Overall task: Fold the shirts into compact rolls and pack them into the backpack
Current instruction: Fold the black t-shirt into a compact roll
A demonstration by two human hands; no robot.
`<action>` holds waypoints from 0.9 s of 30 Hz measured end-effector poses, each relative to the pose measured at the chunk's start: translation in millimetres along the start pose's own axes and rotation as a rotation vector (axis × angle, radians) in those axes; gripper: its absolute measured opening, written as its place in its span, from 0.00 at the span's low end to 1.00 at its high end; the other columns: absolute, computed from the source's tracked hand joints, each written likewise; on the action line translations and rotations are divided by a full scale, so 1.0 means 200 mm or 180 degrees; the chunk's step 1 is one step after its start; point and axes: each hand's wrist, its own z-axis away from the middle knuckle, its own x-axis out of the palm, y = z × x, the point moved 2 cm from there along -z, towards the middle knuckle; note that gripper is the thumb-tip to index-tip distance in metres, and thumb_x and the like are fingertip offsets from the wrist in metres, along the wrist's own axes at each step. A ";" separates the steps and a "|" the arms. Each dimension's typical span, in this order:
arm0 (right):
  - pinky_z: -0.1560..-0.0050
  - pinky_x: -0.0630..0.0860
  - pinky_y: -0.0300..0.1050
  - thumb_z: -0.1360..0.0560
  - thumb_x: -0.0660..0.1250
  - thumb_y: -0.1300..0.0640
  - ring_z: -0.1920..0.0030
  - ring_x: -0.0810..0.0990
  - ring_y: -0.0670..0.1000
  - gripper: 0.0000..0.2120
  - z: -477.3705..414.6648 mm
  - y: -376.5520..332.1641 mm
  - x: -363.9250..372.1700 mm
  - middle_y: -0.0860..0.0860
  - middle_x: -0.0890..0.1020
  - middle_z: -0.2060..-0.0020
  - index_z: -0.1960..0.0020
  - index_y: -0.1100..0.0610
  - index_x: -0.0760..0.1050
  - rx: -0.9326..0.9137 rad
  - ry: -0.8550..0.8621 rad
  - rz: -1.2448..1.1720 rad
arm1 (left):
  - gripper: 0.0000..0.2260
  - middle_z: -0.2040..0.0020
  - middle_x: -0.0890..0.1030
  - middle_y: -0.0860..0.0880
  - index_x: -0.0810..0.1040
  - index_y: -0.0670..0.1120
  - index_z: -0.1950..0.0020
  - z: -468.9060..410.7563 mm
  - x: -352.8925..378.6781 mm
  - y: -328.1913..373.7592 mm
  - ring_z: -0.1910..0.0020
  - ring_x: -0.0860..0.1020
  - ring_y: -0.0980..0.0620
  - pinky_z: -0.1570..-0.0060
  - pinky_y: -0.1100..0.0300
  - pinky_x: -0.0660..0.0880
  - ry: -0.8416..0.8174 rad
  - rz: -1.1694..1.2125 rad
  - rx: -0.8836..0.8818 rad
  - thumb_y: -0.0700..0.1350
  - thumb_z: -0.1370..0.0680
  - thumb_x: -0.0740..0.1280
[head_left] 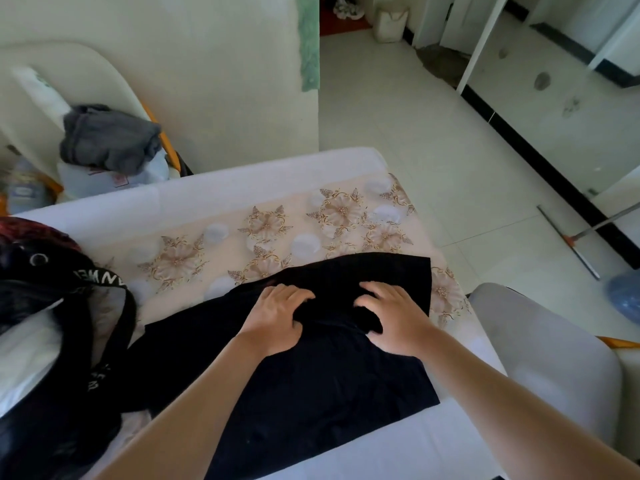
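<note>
Your black shirt (311, 393) lies spread on the counter (277, 220), its hem near the front edge. Your left hand (277, 317) and right hand (391, 317) bunch its middle, fingers (294, 295) curled into the cloth. An uneven start may skew or loosen the roll. At your left, the backpack (52, 271) gapes; something white shows inside.

Under left hand (278, 315) and right hand (391, 317): shirt (311, 393), plain black. Beyond the fingertips: tablecloth (242, 202), cream, beige-gold flower print, pale white discs, white border. Left of left hand: backpack (41, 282), black, white strap lettering, red patch. Far beyond: garment (107, 136), grey.
</note>
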 end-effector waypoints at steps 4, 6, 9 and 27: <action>0.43 0.73 0.51 0.19 0.64 0.49 0.50 0.81 0.54 0.13 -0.10 0.02 -0.04 0.49 0.83 0.53 0.42 0.56 0.79 0.0748 0.0840 -0.0621 | 0.04 0.58 0.75 0.56 0.81 0.52 0.50 -0.05 -0.05 -0.02 0.55 0.74 0.52 0.42 0.50 0.71 0.0434 0.0032 -0.0054 0.46 0.24 0.70; 0.54 0.73 0.51 0.17 0.58 0.48 0.60 0.81 0.57 0.15 -0.17 0.02 -0.08 0.51 0.82 0.63 0.46 0.58 0.77 0.1252 0.1134 -0.0673 | 0.05 0.56 0.76 0.54 0.79 0.50 0.54 -0.12 -0.09 -0.02 0.54 0.74 0.50 0.44 0.49 0.72 0.0618 0.0010 -0.0552 0.45 0.20 0.65; 0.54 0.72 0.53 0.17 0.57 0.49 0.55 0.80 0.57 0.14 -0.24 0.02 -0.12 0.52 0.83 0.57 0.42 0.57 0.76 0.1804 0.1511 -0.0421 | 0.07 0.55 0.75 0.52 0.76 0.47 0.51 -0.17 -0.17 -0.02 0.56 0.73 0.50 0.53 0.51 0.74 0.1070 0.0319 -0.1260 0.45 0.18 0.60; 0.21 0.49 0.57 0.18 0.43 0.42 0.20 0.46 0.54 0.29 -0.07 0.06 0.13 0.53 0.50 0.19 0.19 0.51 0.52 0.0889 0.0699 0.0344 | 0.27 0.33 0.72 0.48 0.73 0.51 0.31 -0.14 0.05 0.12 0.33 0.70 0.44 0.33 0.46 0.67 0.0534 -0.0656 -0.0324 0.36 0.29 0.68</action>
